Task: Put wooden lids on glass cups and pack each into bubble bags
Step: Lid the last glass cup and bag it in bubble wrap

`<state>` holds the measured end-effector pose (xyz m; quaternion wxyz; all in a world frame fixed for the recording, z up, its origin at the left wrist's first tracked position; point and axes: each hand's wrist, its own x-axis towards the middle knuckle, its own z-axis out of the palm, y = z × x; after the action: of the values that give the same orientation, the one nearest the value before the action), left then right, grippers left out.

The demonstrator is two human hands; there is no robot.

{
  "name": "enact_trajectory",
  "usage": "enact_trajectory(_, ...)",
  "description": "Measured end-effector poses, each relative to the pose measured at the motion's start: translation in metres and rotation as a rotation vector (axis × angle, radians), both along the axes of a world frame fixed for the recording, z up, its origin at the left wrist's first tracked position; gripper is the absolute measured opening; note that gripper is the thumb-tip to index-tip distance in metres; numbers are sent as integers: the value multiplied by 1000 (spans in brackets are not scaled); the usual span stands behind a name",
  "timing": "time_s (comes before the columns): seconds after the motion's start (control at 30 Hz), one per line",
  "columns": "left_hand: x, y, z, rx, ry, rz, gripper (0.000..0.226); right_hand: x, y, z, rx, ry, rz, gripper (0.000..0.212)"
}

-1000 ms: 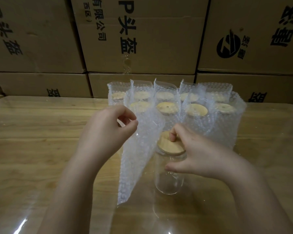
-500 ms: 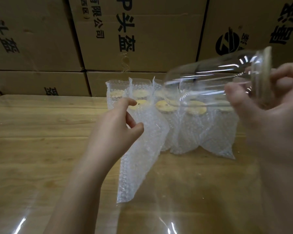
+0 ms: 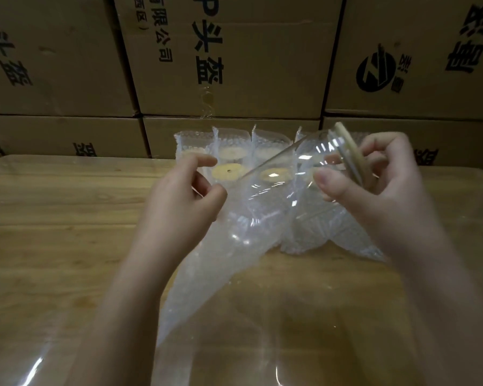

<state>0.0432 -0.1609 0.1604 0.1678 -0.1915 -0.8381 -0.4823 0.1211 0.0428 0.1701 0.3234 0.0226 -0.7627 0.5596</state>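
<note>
Both forearms run from the bottom edge up toward mid frame. Left hand [image 3: 184, 201], just left of centre, has its fingers curled, thumb pinching the bubble bag [image 3: 207, 274] edge, index finger raised. Right hand [image 3: 374, 188], centre right, grips the glass cup [image 3: 299, 160] at its top end, thumb in front, fingers curled behind.

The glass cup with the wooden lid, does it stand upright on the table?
No, the right hand holds the glass cup tilted above the table, wooden lid end highest.
</note>
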Motion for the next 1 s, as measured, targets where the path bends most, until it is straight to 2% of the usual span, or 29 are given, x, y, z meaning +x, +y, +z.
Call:
enact_trajectory(0.2,0,9,-4,106,-33,-178,29,3,-10,-4,154,-152,124,51)
enact_trajectory(0.43,3,23,-7,515,-142,-390,25,8,-18,0,424,-200,99,56)
enact_trajectory(0.57,4,36,-14,631,-217,-475,25,15,-13,5,679,-170,62,51)
enact_trajectory(0.73,3,38,-18,560,-226,-490,22,13,-10,3,929,-186,-107,51)
enact_trajectory(1.0,-2,32,-19,342,-289,-451,21,-10,-15,-19,1000,-397,-96,49)
